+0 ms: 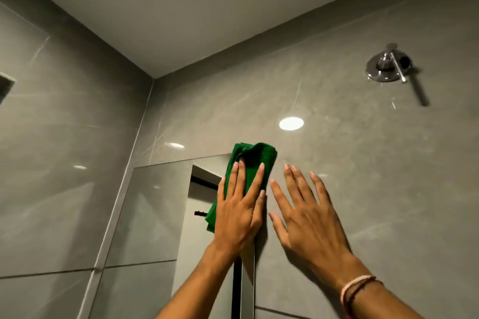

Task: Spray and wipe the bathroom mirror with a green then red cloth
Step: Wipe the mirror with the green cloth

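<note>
A folded green cloth (252,160) is pressed flat against the top right corner of the wall mirror (160,210). My left hand (238,210) lies over the cloth with fingers spread, holding it against the glass. My right hand (308,217) rests flat on the grey tiled wall just right of the mirror's edge, fingers apart and empty. No red cloth or spray bottle is in view.
A chrome shower fitting (387,65) juts from the wall at the upper right. Grey marble-look tiles (363,163) cover both walls, which meet in a corner left of the mirror. The mirror reflects a doorway.
</note>
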Demonstrator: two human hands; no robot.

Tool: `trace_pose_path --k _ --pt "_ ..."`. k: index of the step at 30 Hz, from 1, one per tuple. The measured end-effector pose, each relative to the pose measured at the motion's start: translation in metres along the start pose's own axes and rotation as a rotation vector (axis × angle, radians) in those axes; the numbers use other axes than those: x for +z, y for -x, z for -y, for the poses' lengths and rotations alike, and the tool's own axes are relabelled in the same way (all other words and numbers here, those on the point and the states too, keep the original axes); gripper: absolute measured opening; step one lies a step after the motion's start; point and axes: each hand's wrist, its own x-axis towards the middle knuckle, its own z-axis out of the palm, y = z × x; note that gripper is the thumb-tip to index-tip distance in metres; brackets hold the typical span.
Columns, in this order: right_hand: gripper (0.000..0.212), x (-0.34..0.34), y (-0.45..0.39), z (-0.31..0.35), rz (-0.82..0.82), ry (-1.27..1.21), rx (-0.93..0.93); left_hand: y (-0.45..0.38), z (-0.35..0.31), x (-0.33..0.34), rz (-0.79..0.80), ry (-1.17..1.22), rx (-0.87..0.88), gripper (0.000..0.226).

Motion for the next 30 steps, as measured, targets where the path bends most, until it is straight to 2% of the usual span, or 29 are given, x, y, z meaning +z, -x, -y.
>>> trace_pose_path --k 4,6,10,17,20,23,26,30 --pt "0.074 0.007 -0.013 0.005 -0.039 0.059 -0.012 -0.020 0.016 0.008 -0.097 0.025 0.046 0.054" --pt "0.075 0.007 -0.017 0.009 -0.028 0.091 -0.001 -0.037 0.025 0.005 -0.113 0.045 -0.004 0.054" --pt "0.076 0.019 -0.023 0.025 -0.026 0.112 0.054 -0.068 0.075 0.000 -0.144 0.087 -0.266 0.053" --pt "0.072 0.032 -0.027 0.043 -0.098 0.098 0.060 -0.050 0.232 -0.003 -0.127 0.066 -0.653 0.053" --pt "0.070 0.034 -0.030 0.043 -0.152 0.124 0.066 -0.015 0.283 0.005 -0.166 0.075 -0.827 0.054" --pt "0.069 0.034 -0.031 0.043 -0.164 0.146 0.061 0.037 0.303 0.011 -0.154 0.101 -0.924 0.056" --pt "0.067 0.033 -0.028 0.044 -0.184 0.113 0.057 0.106 0.299 0.011 -0.152 0.118 -1.038 0.056" --pt "0.065 0.035 -0.027 0.047 -0.213 0.095 0.035 0.221 0.262 0.018 -0.158 0.164 -1.212 0.052"
